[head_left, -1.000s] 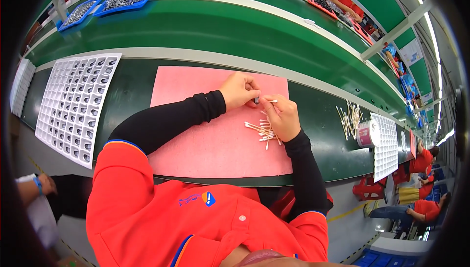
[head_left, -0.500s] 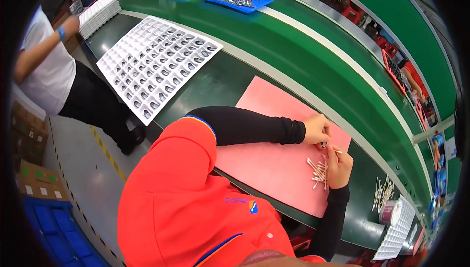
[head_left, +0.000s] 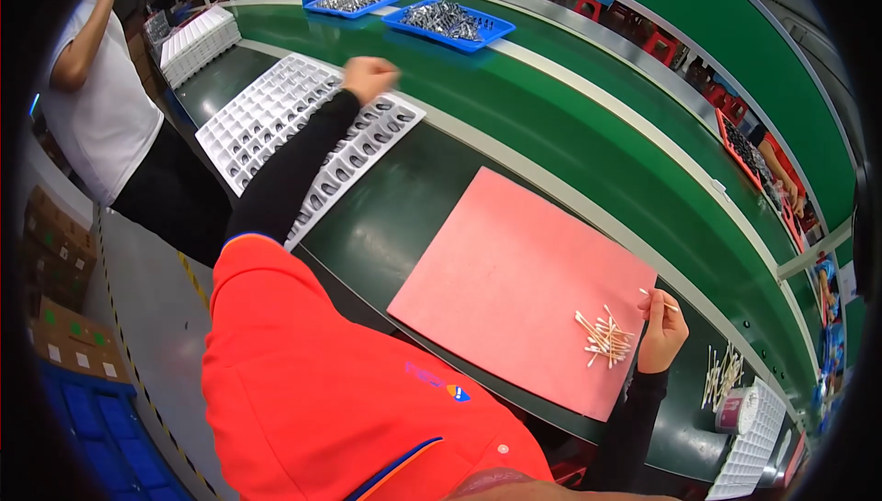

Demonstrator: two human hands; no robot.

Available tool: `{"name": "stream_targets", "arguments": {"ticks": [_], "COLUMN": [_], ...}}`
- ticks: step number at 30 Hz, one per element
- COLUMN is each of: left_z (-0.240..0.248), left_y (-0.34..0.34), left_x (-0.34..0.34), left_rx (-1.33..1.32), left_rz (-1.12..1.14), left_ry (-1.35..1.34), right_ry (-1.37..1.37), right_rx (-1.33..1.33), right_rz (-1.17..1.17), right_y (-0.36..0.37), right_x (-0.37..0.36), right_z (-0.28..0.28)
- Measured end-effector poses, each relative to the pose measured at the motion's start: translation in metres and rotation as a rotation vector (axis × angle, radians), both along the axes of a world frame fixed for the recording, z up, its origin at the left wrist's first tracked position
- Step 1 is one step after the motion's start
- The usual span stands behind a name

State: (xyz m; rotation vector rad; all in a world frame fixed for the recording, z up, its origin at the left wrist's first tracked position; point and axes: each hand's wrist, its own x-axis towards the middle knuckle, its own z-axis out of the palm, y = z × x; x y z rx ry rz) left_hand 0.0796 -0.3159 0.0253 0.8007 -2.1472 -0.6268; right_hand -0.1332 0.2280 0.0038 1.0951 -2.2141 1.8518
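Observation:
My right hand [head_left: 663, 331] is closed on a cotton swab [head_left: 672, 307], pinched at the right edge of the pink mat [head_left: 501, 267]. A loose pile of cotton swabs [head_left: 606, 337] lies on the mat, just left of that hand. My left arm stretches across the white compartment tray [head_left: 276, 87], hiding part of it. Above the tray's far edge, my left hand [head_left: 370, 80] looks curled, but motion smears its fingers and I cannot make out anything in them. Small dark, shiny parts [head_left: 342, 174] sit in many of the tray's pockets.
Two blue trays of metal parts, one nearer [head_left: 447, 25] and one farther [head_left: 354, 2], stand along the green belt [head_left: 588, 106]. More swabs [head_left: 723, 376], a round tub [head_left: 735, 411] and another white tray [head_left: 755, 446] are at right. A person [head_left: 106, 106] stands at left beside stacked trays [head_left: 197, 46].
My left hand has left the mat and swung far left over the white tray. My right hand has shifted slightly right, still with a swab. The person at left has raised an arm.

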Motion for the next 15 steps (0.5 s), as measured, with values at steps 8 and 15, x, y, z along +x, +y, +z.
{"name": "stream_targets", "arguments": {"ticks": [8, 15], "left_z": [-0.052, -0.063], "left_y": [-0.130, -0.139], "left_x": [0.193, 0.205], "left_rx": [-0.010, 0.001], "left_rz": [0.862, 0.751], "left_ry": [-0.188, -0.405], "right_ry": [-0.042, -0.047], "right_rx": [0.031, 0.033], "right_rz": [-0.040, -0.062], "right_y": [0.001, -0.002], "right_x": [-0.008, -0.006], "right_z": [-0.008, -0.008]}}
